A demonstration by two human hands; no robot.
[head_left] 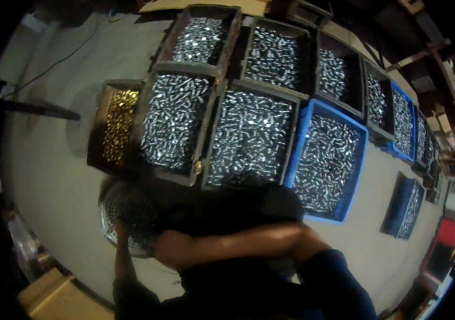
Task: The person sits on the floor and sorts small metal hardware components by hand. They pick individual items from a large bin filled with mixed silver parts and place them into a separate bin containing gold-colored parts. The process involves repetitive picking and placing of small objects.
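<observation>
A round metal colander (111, 205), its wall pierced with small holes, is low in front of me, left of centre. My left hand (122, 230) is over its near side, seemingly touching it; blur and shade hide how the fingers lie. My right forearm reaches across from the right, and my right hand (173, 249) is at the colander's right edge. Its fingers are turned away and smeared, so a grip on the rim cannot be made out. Just beyond the colander stands a crate of brass-coloured small metal parts (119, 125).
Beyond my arms stand grey crates of silvery cylindrical parts (176, 120) and a blue crate (359, 160). Another blue bin (398, 210) sits farther right. A dark bar (41, 109) juts in from the left over the pale floor. Cardboard (59, 298) lies at lower left.
</observation>
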